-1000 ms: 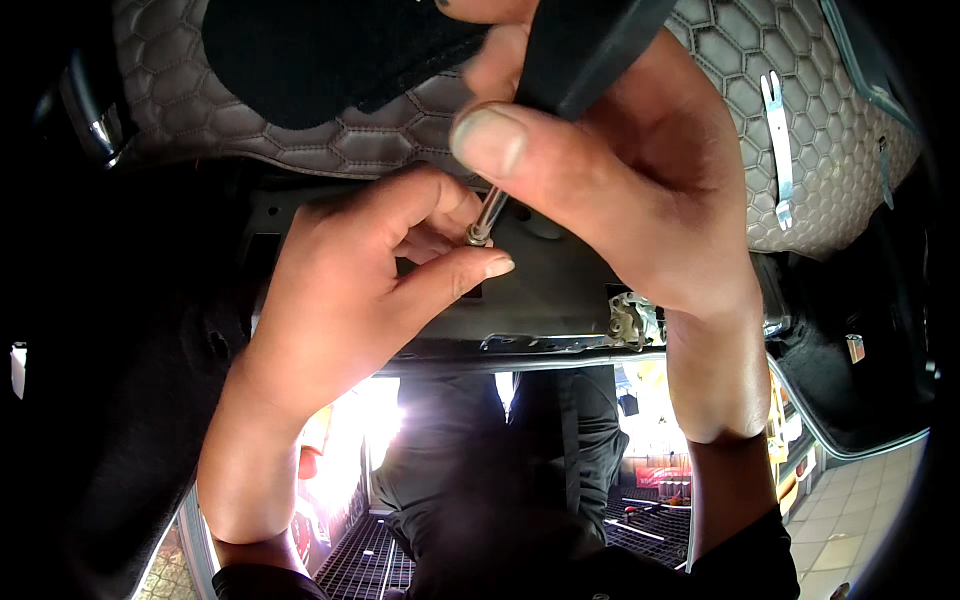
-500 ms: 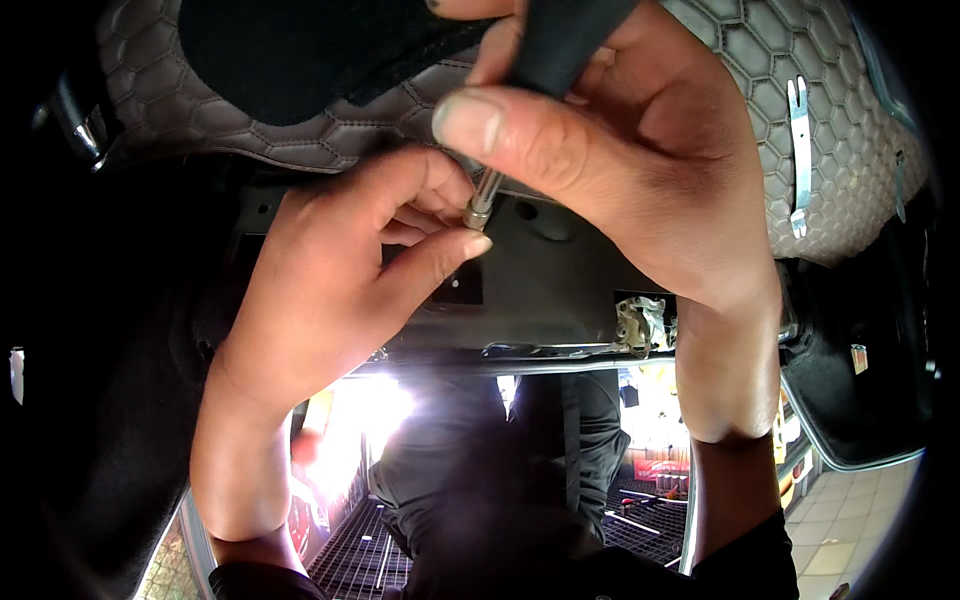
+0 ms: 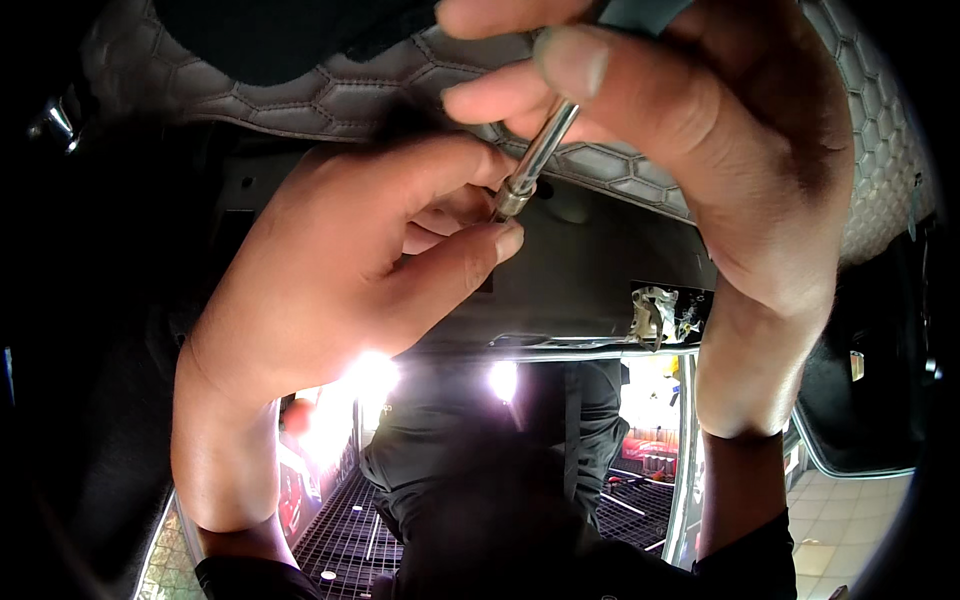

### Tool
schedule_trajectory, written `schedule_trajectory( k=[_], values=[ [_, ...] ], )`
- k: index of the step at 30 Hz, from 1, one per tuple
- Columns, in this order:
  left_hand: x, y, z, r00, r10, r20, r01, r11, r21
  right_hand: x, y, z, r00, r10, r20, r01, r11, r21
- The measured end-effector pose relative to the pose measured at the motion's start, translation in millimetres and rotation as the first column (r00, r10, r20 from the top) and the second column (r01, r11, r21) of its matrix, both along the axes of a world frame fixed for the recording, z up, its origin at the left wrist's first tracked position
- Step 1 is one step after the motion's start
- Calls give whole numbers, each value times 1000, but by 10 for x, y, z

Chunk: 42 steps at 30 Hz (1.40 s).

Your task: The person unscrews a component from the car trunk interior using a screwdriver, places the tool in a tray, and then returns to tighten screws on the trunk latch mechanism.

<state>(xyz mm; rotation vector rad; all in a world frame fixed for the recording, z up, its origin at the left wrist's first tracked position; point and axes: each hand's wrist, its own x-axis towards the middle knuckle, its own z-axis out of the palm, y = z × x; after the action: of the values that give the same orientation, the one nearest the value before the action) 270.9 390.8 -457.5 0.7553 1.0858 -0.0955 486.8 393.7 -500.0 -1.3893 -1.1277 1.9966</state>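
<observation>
A screwdriver with a bright silver shaft slants down between my hands. My right hand is wrapped round its dark handle at the top, with the thumb along it; the far end of the handle is out of view. My left hand pinches the collar end of the shaft between thumb and forefinger. A small piece of metal at the tip is mostly hidden by those fingers. Both hands are raised above a dark panel.
Quilted grey-brown padding with a hexagon pattern runs behind my hands. A metal latch sits in the panel near my right wrist. Below are a black grid mat, my dark-clothed legs and pale floor tiles.
Both hands have shifted right in view, the right hand farther. More of the silver shaft shows between them. The flat metal strip on the padding at right has gone out of sight.
</observation>
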Motion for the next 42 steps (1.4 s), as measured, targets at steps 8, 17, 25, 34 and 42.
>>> schedule_trajectory(
  k=[8, 17, 25, 34, 42],
  values=[
    [5, -33, -6, 993, 105, 49, -104, 994, -35, 200, 103, -4, 1000, -5, -4, 4, 998, -66],
    [17, 47, 30, 999, -3, 33, 5, 998, -63, 728, 182, -50, 967, -254, -15, 250, 960, -128],
    [4, 125, 19, 994, -110, 1, 109, 993, -44, 974, 233, -129, 939, -339, -62, 324, 929, -177],
    [24, 200, 19, 986, -146, -86, 127, 974, -187, 1246, 378, -178, 892, -426, -153, 390, 895, -216],
    [101, 127, 143, 884, 434, 172, -319, 830, -457, 1418, 414, -100, 842, -521, -142, 489, 847, -207]
  ],
)
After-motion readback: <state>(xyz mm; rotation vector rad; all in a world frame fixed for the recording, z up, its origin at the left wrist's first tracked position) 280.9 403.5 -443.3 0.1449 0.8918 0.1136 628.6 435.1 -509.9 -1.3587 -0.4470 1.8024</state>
